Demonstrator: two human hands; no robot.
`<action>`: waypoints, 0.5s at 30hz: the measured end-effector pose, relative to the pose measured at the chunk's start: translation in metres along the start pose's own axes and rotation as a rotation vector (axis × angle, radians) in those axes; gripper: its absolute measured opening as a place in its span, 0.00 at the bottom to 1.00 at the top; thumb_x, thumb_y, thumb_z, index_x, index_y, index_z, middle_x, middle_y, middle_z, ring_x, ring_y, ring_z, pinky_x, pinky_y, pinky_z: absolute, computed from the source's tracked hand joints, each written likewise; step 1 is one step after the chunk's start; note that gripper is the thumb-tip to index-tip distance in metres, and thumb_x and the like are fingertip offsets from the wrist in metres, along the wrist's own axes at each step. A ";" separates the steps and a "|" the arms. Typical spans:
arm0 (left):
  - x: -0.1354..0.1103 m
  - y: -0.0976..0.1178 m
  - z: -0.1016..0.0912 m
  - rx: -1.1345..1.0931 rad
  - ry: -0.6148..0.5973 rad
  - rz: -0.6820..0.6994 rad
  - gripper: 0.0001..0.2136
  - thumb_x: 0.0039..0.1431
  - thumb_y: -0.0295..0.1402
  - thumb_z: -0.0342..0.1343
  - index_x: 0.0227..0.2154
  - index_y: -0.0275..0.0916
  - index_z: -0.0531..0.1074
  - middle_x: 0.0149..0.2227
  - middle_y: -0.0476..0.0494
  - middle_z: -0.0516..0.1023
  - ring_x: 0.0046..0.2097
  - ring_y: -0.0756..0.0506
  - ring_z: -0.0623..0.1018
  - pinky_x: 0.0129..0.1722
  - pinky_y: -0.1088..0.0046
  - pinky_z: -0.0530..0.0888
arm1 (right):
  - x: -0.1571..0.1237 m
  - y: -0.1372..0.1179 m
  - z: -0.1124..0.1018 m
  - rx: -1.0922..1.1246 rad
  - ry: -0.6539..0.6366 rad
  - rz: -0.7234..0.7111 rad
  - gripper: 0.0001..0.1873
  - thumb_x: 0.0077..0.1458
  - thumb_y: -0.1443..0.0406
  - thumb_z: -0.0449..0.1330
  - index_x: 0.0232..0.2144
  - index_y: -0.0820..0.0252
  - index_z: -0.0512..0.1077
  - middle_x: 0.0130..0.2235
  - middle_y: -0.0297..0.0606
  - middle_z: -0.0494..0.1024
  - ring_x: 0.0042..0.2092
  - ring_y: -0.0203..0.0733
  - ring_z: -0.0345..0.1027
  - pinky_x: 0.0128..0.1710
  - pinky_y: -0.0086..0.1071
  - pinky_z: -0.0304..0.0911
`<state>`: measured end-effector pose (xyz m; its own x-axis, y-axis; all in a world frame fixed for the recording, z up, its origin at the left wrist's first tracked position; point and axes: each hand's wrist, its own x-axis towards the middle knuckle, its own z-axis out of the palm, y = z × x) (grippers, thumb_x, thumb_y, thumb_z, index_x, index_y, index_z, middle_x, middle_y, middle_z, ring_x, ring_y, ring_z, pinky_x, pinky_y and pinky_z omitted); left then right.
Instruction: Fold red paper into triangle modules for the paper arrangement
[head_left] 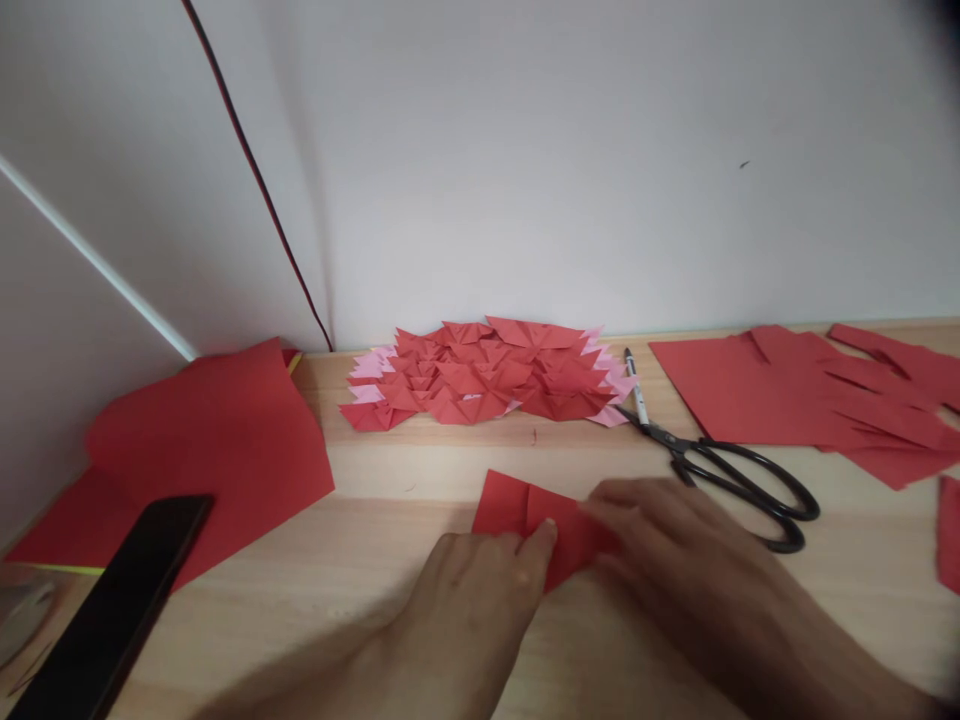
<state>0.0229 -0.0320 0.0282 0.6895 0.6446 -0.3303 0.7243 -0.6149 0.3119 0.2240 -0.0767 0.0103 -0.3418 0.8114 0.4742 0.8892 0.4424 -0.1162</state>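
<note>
A creased piece of red paper lies on the table in front of me. My left hand holds its near left side, thumb on top of the sheet and the other fingers bent. At the right edge of the same paper, my right hand pinches it, slightly blurred and partly hiding that edge. Behind the paper sits a pile of folded red and pink paper pieces. Black-handled scissors lie just beyond my right hand, their tips beside a white pen.
Large red sheets rest at the left, with a black phone on their near edge. At the right are more red sheets and cut strips. A wall rises behind the table, and a dark cable runs down it.
</note>
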 end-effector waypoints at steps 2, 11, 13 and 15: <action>0.000 0.002 -0.002 0.039 -0.044 -0.025 0.22 0.62 0.25 0.41 0.59 0.42 0.62 0.38 0.41 0.78 0.36 0.41 0.78 0.34 0.66 0.71 | -0.004 -0.014 0.001 0.012 -0.005 -0.109 0.19 0.66 0.67 0.42 0.42 0.57 0.73 0.42 0.37 0.80 0.42 0.39 0.72 0.42 0.34 0.66; 0.002 -0.002 0.000 0.080 -0.093 -0.011 0.27 0.59 0.24 0.44 0.62 0.43 0.57 0.40 0.42 0.78 0.39 0.38 0.78 0.35 0.63 0.72 | -0.034 -0.025 0.011 -0.259 -0.053 -0.298 0.20 0.62 0.69 0.44 0.49 0.63 0.72 0.49 0.40 0.78 0.50 0.41 0.72 0.45 0.34 0.67; 0.001 -0.002 0.000 0.084 -0.094 -0.014 0.29 0.57 0.23 0.45 0.62 0.43 0.56 0.40 0.42 0.78 0.39 0.38 0.78 0.36 0.63 0.72 | -0.039 -0.025 0.014 -0.283 -0.045 -0.286 0.19 0.62 0.68 0.45 0.49 0.63 0.71 0.49 0.41 0.78 0.49 0.42 0.72 0.45 0.35 0.67; 0.000 -0.002 0.000 0.083 -0.097 -0.009 0.30 0.56 0.22 0.45 0.62 0.44 0.56 0.41 0.42 0.78 0.40 0.38 0.78 0.36 0.64 0.72 | -0.044 -0.025 0.017 -0.292 -0.060 -0.266 0.19 0.62 0.68 0.46 0.50 0.63 0.70 0.51 0.41 0.77 0.51 0.43 0.71 0.47 0.37 0.66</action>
<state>0.0216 -0.0303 0.0278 0.6767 0.6055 -0.4189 0.7249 -0.6473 0.2354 0.2116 -0.1169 -0.0223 -0.5810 0.7078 0.4018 0.8135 0.5199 0.2605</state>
